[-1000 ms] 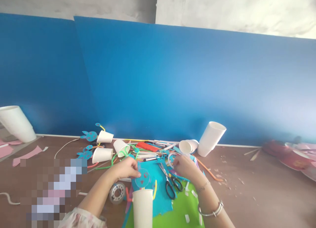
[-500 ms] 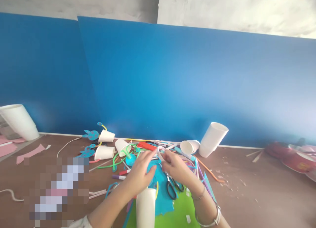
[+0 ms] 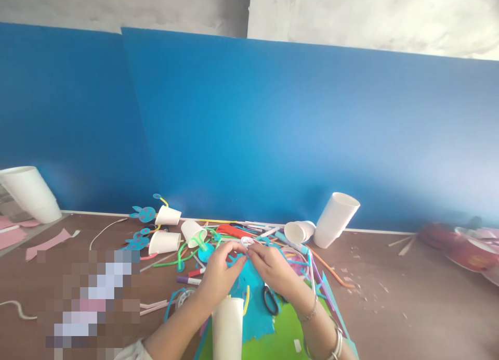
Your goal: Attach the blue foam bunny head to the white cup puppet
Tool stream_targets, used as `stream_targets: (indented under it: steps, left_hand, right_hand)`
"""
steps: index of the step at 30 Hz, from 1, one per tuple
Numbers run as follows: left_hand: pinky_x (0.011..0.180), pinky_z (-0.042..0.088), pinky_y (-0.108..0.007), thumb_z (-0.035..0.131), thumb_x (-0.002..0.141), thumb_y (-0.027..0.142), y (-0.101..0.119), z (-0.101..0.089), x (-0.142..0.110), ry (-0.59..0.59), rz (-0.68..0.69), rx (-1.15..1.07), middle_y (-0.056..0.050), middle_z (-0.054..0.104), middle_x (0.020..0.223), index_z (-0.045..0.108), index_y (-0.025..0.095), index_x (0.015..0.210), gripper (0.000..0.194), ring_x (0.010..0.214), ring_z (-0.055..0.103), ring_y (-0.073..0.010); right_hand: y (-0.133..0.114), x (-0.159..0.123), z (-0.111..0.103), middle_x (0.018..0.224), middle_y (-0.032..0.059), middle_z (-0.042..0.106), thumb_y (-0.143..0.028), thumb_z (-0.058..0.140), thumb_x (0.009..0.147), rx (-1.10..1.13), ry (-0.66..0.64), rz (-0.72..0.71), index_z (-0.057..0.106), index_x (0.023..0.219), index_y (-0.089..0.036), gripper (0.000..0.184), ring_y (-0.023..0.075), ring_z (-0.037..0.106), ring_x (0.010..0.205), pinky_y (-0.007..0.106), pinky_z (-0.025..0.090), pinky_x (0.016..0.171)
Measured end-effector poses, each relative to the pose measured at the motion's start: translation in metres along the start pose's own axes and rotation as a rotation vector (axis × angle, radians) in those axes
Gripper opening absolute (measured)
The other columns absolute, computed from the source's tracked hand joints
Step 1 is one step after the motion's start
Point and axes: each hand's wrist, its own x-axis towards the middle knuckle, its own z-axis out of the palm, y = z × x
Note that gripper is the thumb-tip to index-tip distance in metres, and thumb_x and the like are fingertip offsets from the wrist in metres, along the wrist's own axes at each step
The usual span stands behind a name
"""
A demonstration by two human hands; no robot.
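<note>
My left hand (image 3: pixel 220 269) and my right hand (image 3: pixel 272 266) meet above the craft clutter, fingers pinched together on a small white tape ring (image 3: pixel 247 242) held between them. Below the hands lie a blue paper sheet (image 3: pixel 255 308) and black-handled scissors (image 3: pixel 270 300). A white paper cup (image 3: pixel 227 329) stands upright just in front of me, with a yellow straw piece beside it. A silver bangle sits on my right wrist.
Paper cups with blue cut-outs (image 3: pixel 163 230) lie at the left, tipped cups (image 3: pixel 335 219) at the right, and a cup stack (image 3: pixel 29 193) at the far left. Straws and markers (image 3: pixel 234 231) litter the brown table. A blue board (image 3: pixel 273 126) backs it. Green paper (image 3: pixel 280 339) lies near me.
Both hands rose off the blue paper and came together, the right bringing the white ring up to the left. The pinch has tightened on it.
</note>
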Motion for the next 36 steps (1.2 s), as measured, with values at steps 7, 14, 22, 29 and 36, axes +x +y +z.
stream_targets:
  steps: [7, 14, 22, 29, 36]
  left_hand:
    - [0.074, 0.040, -0.026, 0.051, 0.084, 0.026, -0.005, 0.001, 0.001, 0.067, 0.071, 0.016, -0.003, 0.054, 0.084, 0.058, 0.017, 0.078, 0.013, 0.081, 0.050, -0.0138]
    - [0.080, 0.038, -0.027, 0.042, 0.092, 0.027, 0.003, -0.001, -0.005, 0.163, 0.297, 0.074, -0.005, 0.051, 0.090, 0.053, 0.017, 0.084, 0.017, 0.090, 0.048, -0.0149]
    - [0.079, 0.037, -0.025, 0.041, 0.092, 0.027, 0.021, -0.008, -0.011, 0.210, 0.324, -0.012, -0.004, 0.048, 0.086, 0.050, 0.017, 0.080, 0.018, 0.085, 0.046, -0.0141]
    - [0.070, 0.037, -0.022, 0.058, 0.075, 0.050, 0.026, -0.023, 0.007, 0.149, -0.279, -0.393, -0.002, 0.054, 0.083, 0.057, 0.015, 0.087, 0.037, 0.075, 0.046, -0.0121]
    - [0.073, 0.037, -0.023, 0.058, 0.073, 0.051, 0.020, -0.020, 0.008, 0.090, -0.397, -0.424, -0.001, 0.054, 0.082, 0.058, 0.015, 0.089, 0.039, 0.077, 0.049, -0.0130]
  right_hand:
    - [-0.004, 0.001, 0.006, 0.055, -0.0028, 0.036, -0.021, 0.040, 0.086, -0.039, 0.069, -0.051, 0.037, 0.061, -0.014, 0.027, 0.0070, 0.029, 0.055, 0.023, 0.021, 0.054]
    - [-0.017, -0.001, 0.005, 0.056, -0.0026, 0.028, -0.017, 0.039, 0.083, 0.096, 0.090, -0.135, 0.034, 0.059, -0.014, 0.024, 0.0071, 0.025, 0.056, 0.023, 0.022, 0.055]
    - [-0.020, 0.003, 0.017, 0.049, -0.0018, 0.027, -0.032, 0.039, 0.081, 0.579, 0.080, 0.075, 0.025, 0.051, -0.016, 0.037, 0.0075, 0.024, 0.050, 0.023, 0.021, 0.051]
    - [0.013, 0.005, 0.007, 0.077, 0.0116, 0.059, -0.012, 0.044, 0.081, -0.542, 0.072, 0.347, 0.060, 0.071, -0.012, 0.019, 0.0188, 0.052, 0.076, 0.030, 0.033, 0.073]
    - [0.022, 0.005, 0.030, 0.102, 0.0097, 0.059, -0.015, 0.057, 0.073, -0.336, 0.044, 0.208, 0.069, 0.090, -0.017, 0.021, 0.0238, 0.049, 0.103, 0.033, 0.034, 0.089]
